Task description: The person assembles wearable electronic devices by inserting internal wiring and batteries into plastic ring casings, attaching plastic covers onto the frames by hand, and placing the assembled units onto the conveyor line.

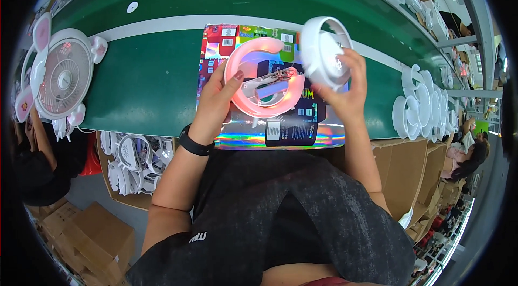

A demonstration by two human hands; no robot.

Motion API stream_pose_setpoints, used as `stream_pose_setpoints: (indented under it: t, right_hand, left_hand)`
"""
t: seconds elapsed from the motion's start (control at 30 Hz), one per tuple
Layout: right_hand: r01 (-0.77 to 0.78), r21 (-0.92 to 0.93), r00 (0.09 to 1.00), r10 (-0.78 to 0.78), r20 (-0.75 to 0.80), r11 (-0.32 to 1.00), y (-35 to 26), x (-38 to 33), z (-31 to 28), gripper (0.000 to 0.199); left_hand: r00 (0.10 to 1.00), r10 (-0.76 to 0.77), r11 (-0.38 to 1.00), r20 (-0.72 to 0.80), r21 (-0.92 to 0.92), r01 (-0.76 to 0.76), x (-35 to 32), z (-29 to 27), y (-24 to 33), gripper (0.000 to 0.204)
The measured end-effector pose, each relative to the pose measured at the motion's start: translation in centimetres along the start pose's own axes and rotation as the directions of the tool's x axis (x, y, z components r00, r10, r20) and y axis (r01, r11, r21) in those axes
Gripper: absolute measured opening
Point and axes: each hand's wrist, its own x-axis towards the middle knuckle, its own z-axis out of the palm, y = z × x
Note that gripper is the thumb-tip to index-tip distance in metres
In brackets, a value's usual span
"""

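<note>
My left hand grips a pink C-shaped plastic shell by its left edge; a small battery and wires show inside it. A little to the right and higher, my right hand holds a white ring-shaped fan housing, tilted on edge. The two parts are close but apart. Both hover over a shiny multicoloured printed sheet lying on the green conveyor belt.
A white and pink fan with ear shapes stands at the left end of the belt. White ring housings are stacked at the right. A cardboard box of white parts sits lower left. More cartons at right; another person sits far right.
</note>
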Motion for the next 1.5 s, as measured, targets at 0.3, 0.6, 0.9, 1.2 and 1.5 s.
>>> stream_pose_setpoints:
  t: [0.3, 0.6, 0.9, 1.2, 1.5]
  right_hand:
    - [0.263, 0.108, 0.851, -0.283, 0.443, 0.959, -4.6, -1.1, 2.4, 0.064]
    - [0.428, -0.225, 0.856, -0.312, 0.412, 0.876, -4.7, -4.3, 3.9, 0.056]
    - [0.365, -0.464, 0.927, -0.272, 0.257, 0.807, 2.9, 5.1, 5.6, 0.054]
    - [0.206, -0.610, 0.978, -0.138, 0.157, 0.765, 9.4, 12.5, 9.2, 0.052]
    - [0.305, -0.181, 0.952, -0.304, 0.037, 0.935, 2.1, 9.8, 6.8, 0.014]
  left_hand:
    - [0.994, 0.092, 0.993, -0.063, 0.074, -0.088, 0.1, -0.8, -1.5, 0.053]
    - [0.786, 0.618, 0.527, -0.014, 0.749, -0.401, 0.0, -1.5, -2.8, 0.043]
    - [0.796, 0.606, 0.502, 0.000, 0.775, -0.383, 0.6, -1.8, -3.3, 0.027]
    - [0.794, 0.607, 0.444, 0.046, 0.809, -0.386, 0.8, -2.0, -3.3, 0.024]
    - [0.796, 0.605, 0.497, 0.005, 0.779, -0.383, 0.3, -1.9, -3.6, 0.021]
